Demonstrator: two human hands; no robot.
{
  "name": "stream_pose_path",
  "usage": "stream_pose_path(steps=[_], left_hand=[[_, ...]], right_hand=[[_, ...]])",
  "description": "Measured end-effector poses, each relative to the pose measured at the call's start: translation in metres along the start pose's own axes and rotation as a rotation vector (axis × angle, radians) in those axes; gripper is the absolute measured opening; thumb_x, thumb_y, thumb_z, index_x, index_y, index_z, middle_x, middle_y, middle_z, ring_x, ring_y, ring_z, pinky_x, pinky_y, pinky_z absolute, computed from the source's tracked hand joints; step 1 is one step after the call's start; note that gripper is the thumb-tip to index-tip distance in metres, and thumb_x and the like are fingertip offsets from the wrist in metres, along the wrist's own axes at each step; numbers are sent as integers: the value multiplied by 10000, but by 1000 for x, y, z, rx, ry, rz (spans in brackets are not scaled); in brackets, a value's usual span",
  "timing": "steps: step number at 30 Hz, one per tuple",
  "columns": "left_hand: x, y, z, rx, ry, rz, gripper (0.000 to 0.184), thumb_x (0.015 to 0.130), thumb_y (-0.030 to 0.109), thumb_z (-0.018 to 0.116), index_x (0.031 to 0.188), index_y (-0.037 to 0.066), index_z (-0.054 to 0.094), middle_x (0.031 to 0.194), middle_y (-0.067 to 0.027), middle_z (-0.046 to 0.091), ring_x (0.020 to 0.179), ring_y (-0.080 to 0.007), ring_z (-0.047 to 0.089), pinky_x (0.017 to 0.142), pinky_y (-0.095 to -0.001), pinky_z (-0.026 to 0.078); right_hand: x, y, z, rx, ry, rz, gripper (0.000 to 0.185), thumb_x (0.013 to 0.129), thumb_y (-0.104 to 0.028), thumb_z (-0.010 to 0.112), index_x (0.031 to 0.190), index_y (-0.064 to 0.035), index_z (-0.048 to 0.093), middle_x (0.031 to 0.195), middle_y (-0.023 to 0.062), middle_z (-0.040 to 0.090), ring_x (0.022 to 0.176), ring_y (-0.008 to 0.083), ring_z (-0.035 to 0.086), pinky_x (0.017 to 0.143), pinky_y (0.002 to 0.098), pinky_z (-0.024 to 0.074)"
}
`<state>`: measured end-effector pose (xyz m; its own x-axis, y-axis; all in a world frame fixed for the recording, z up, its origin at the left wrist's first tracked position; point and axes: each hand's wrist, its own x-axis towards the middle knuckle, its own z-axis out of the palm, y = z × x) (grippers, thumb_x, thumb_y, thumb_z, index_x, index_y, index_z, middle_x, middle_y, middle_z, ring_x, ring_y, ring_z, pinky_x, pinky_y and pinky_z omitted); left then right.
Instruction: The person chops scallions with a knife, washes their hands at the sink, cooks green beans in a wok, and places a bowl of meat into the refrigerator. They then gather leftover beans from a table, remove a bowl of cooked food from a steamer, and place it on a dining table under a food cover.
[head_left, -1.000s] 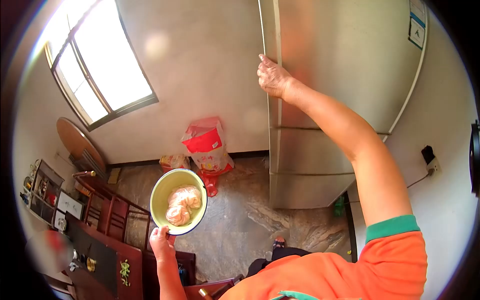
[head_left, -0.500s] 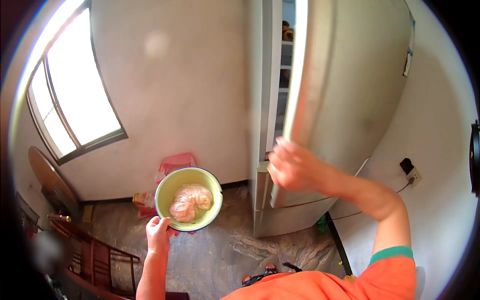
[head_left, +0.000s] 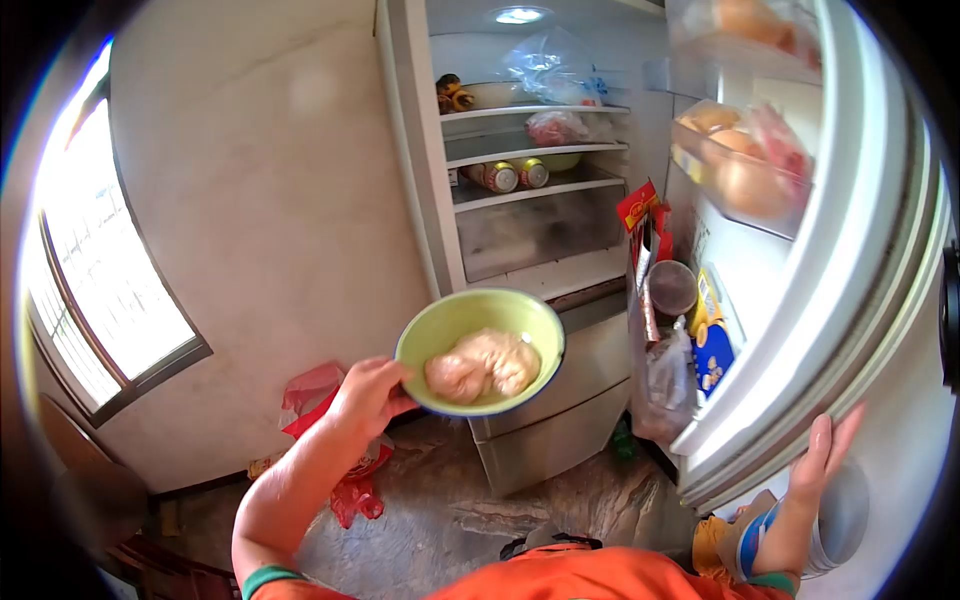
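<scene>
My left hand (head_left: 372, 392) grips the rim of a pale green bowl (head_left: 548, 318) with a blue edge. Pinkish meat that looks wrapped in clear plastic (head_left: 485, 365) lies in the bowl. The bowl hangs in front of the lower part of an open fridge (head_left: 412, 150). At the lower right, my right hand (head_left: 825, 450) is beside the edge of the fridge door (head_left: 760, 410), fingers stretched out and holding nothing.
Fridge shelves hold cans (head_left: 503, 177), a plastic bag (head_left: 555, 68) and a bag of reddish food (head_left: 557, 127). Door racks carry eggs or similar round items (head_left: 745, 170) and packets. A red bag (head_left: 312, 395) stands by the wall; a bucket (head_left: 842, 515) is at right.
The fridge door has swung wide open to the right, showing the inside. My left hand has brought the bowl rightward, to the fridge. My right hand has moved down and right, and its fingers have opened.
</scene>
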<state>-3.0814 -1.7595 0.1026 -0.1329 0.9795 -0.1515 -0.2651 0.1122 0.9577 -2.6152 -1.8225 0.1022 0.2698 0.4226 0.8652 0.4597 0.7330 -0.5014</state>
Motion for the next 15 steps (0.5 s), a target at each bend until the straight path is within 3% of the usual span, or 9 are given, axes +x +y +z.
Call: stream_pose_path(steps=[3,10,13,15], left_hand=[[48,13,35,-16,-21,14,183,784,55,508,898,-88,517,864,-134,546,786,-239,583,687,-359,543],[160,76,107,-117,14,109,216,763,-17,493,945,-133,477,905,-190,515,722,-309,592,614,-354,577],[208,108,120,-140,16,185,283,748,-44,499,1018,-116,455,987,-198,480,745,-372,578,617,-363,578],[244,127,120,-157,84,232,292,748,-45,498,1030,-105,455,1013,-198,472,771,-383,571,619,-364,578]], right_hand=[[11,26,-35,-176,284,283,543,892,-197,378,1323,83,201,1366,191,256,1248,253,274,1029,315,186],[42,97,-94,-284,539,225,507,911,-225,371,1302,79,262,1352,205,280,1245,260,284,1042,329,178],[32,161,-168,-567,326,34,480,915,-210,354,1285,89,286,1356,220,270,1259,286,267,1043,349,187],[33,174,-170,-637,326,-7,448,924,-196,323,1266,92,312,1360,231,259,1265,310,259,1044,376,200]])
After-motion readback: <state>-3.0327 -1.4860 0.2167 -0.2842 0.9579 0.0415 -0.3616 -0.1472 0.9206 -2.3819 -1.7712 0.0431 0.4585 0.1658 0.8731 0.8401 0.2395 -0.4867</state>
